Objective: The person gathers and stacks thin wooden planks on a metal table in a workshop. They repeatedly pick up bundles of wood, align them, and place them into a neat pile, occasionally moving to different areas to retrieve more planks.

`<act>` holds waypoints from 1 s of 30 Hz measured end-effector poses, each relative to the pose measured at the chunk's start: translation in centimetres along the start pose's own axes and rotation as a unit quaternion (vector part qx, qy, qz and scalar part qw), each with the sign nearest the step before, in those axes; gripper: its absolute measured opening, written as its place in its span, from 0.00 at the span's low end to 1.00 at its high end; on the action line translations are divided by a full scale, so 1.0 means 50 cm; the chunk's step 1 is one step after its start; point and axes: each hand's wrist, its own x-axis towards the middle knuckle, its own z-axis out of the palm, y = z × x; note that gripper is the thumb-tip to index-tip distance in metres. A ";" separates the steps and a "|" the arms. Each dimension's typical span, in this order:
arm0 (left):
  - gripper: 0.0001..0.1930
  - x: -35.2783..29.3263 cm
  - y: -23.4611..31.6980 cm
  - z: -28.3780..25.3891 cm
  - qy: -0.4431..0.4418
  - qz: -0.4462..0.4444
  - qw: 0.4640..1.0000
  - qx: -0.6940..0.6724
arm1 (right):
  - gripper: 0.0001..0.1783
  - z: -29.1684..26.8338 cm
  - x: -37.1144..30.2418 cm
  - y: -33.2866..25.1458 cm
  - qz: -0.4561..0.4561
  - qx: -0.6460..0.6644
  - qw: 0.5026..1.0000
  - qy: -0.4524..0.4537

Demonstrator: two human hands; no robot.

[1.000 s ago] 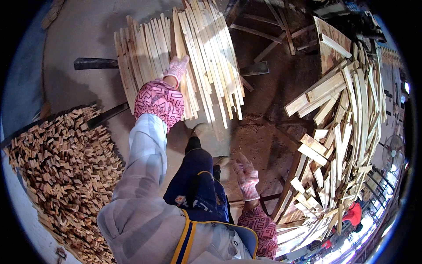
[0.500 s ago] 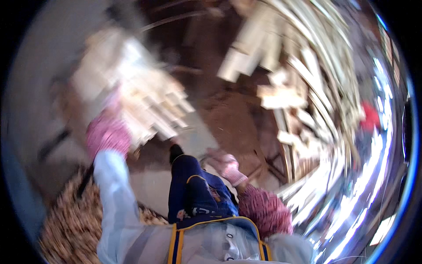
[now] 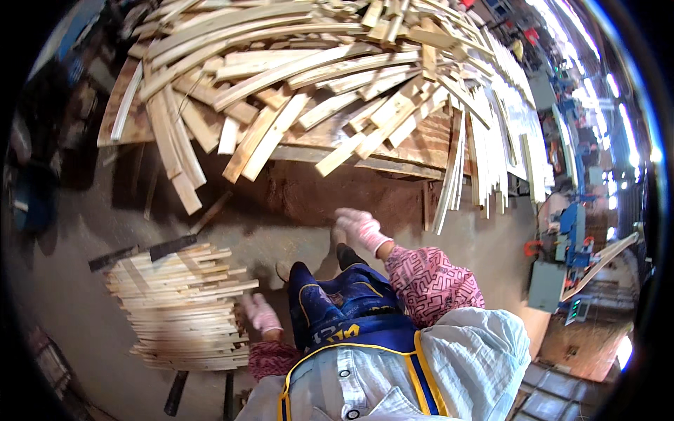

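My left hand [image 3: 262,313], in a pale pink glove, is low beside the right-hand ends of a stack of thin wooden strips [image 3: 189,309]. Its fingers are apart with nothing in them; whether they touch the strips I cannot tell. Held out in front of my body is my right hand [image 3: 361,229], gloved alike, fingers stretched and slightly blurred, holding nothing. Beyond it stands a wooden table [image 3: 309,153] heaped with loose wooden strips [image 3: 337,67], many jutting over the near edge. Pink patterned sleeve covers [image 3: 432,281] are on both forearms.
Dark bars [image 3: 173,248] stick out from around the stack at its far and near sides. At the right are blue machinery [image 3: 572,226] and a grey-green box [image 3: 547,285]. A dark blue bin-like object [image 3: 36,210] is at the far left.
The view has swung round, bringing the heaped table ahead of me and the stack to the lower left. My left hand, earlier at the stack's side, is nearer my body; my right arm reaches further forward.
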 end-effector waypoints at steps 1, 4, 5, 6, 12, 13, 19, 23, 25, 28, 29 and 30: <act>0.28 -0.014 0.005 0.049 -0.064 0.014 0.998 0.004 | 0.20 -0.044 0.036 0.039 -0.005 0.032 0.997 0.068; 0.28 -0.049 0.119 0.169 -0.168 0.005 0.984 -0.053 | 0.22 -0.250 0.184 0.200 -0.195 0.027 0.956 0.217; 0.27 -0.040 0.152 0.187 -0.175 0.020 0.981 -0.085 | 0.24 -0.314 0.200 0.179 -0.143 0.135 0.947 0.255; 0.27 -0.029 0.182 0.199 -0.180 0.034 0.976 -0.120 | 0.26 -0.383 0.207 0.134 -0.091 0.295 0.911 0.272; 0.26 -0.101 0.547 0.338 -0.195 0.144 0.965 -0.100 | 0.44 -0.817 0.207 0.017 -0.079 0.713 0.688 0.113; 0.27 -0.092 0.608 0.377 -0.217 0.183 0.956 -0.076 | 0.46 -0.852 0.205 -0.013 -0.066 0.699 0.711 0.026; 0.35 -0.164 1.071 0.741 -0.210 0.551 0.795 0.141 | 0.26 -0.828 0.197 -0.069 -0.173 0.658 0.720 -0.136; 0.42 -0.295 1.253 0.922 -0.095 0.511 0.792 0.322 | 0.24 -0.733 0.147 -0.062 -0.128 0.601 0.774 -0.152; 0.43 -0.338 1.288 0.980 -0.116 0.478 0.755 0.434 | 0.25 -0.704 0.109 -0.073 -0.071 0.713 0.669 -0.197; 0.34 -0.384 1.293 1.006 -0.041 0.425 0.753 0.500 | 0.23 -0.673 0.060 -0.010 -0.145 0.578 0.794 -0.119; 0.30 -0.372 1.303 0.979 -0.063 0.404 0.755 0.512 | 0.24 -0.716 -0.019 -0.032 -0.058 0.627 0.756 -0.178; 0.30 -0.377 1.305 0.955 -0.069 0.424 0.750 0.503 | 0.28 -0.710 -0.038 0.020 -0.044 0.683 0.691 -0.232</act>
